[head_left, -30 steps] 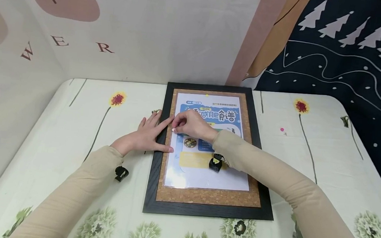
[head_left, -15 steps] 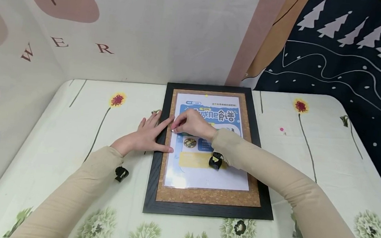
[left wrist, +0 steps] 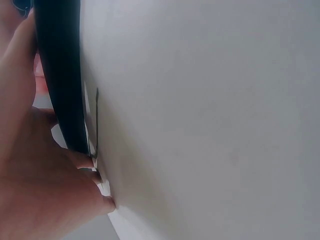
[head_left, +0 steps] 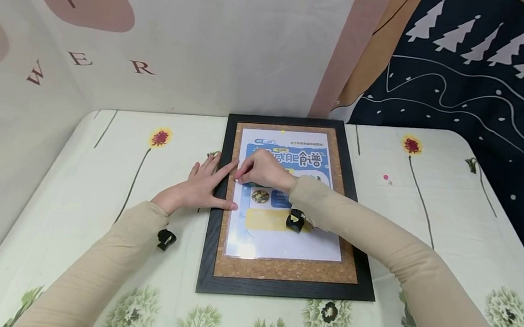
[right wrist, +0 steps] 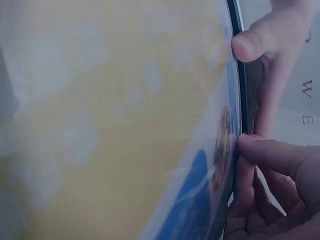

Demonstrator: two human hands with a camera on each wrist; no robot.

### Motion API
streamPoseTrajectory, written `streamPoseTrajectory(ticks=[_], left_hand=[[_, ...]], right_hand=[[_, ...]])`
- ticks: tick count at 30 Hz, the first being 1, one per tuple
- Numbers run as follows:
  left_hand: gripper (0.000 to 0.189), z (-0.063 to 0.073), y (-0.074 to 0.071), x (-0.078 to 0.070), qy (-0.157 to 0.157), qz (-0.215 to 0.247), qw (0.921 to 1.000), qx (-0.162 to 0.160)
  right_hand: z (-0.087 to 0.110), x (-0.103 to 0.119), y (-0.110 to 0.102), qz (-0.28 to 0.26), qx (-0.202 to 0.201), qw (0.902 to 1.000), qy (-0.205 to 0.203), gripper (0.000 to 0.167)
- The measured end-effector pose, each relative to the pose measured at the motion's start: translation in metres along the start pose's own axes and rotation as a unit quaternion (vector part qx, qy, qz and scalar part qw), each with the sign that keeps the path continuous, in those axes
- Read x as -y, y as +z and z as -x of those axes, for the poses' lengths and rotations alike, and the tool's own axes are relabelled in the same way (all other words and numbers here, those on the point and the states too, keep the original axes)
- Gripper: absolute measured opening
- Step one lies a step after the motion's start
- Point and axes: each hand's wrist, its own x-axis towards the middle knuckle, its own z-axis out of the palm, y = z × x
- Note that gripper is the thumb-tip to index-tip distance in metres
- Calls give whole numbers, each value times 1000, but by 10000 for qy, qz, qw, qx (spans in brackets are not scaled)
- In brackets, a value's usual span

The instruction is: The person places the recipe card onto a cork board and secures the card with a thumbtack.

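A black-framed cork board point(head_left: 286, 270) lies flat on the table, bearing a laminated poster point(head_left: 283, 245) printed in blue and yellow. My right hand point(head_left: 266, 170) is at the poster's left edge, its thumb and index finger pinching a small white pushpin point(head_left: 236, 180); most of the pin is hidden. Spread across the left side of the black frame point(head_left: 211, 244), my left hand point(head_left: 200, 187) rests with its thumb on the poster's edge and other fingers over the frame. A yellow pin point(head_left: 283, 132) shows at the poster's top edge. In the right wrist view, my left thumb point(right wrist: 247, 46) presses beside the pinching fingers point(right wrist: 270, 152).
A white tablecloth point(head_left: 74, 205) with printed flowers covers the table. A small pink spot point(head_left: 385, 177) shows to the right of the board. Behind the table hang a pale cloth point(head_left: 234, 43) and a dark tree-patterned cloth point(head_left: 457, 91).
Both hands keep their places on the board, and the right fingers still pinch the pin. The whole head view has shifted very slightly.
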Motion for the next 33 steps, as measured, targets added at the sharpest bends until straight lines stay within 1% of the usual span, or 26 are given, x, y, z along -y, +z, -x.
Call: streamPoseTrajectory(ticks=[4, 10, 17, 19, 22, 25, 29, 33], left_hand=[[103, 0, 0, 1, 25, 26, 10000, -23], [103, 1, -1, -1, 8, 56, 10000, -37], [103, -1, 0, 0, 3, -14, 10000, -53], [103, -1, -1, 0, -4, -31, 10000, -63], [103, -1, -2, 0, 21, -10, 10000, -66], [103, 0, -3, 0, 37, 8, 10000, -54], [103, 0, -2, 0, 48, -10, 10000, -40], [103, 0, 0, 0, 46, 8, 10000, -33]], right_hand=[[0, 3, 1, 68, 20, 9999, -83, 5], [-1, 6, 1, 36, 123, 9999, 0, 8], [-1, 0, -1, -107, 304, 9994, -90, 7], [0, -1, -2, -184, 250, 9995, -41, 8], [0, -1, -2, -234, 64, 9997, 83, 9], [0, -2, -1, -187, -102, 9996, 159, 9], [0, -2, 0, -129, -158, 9997, 110, 8], [2, -2, 1, -155, -146, 9998, -25, 7]])
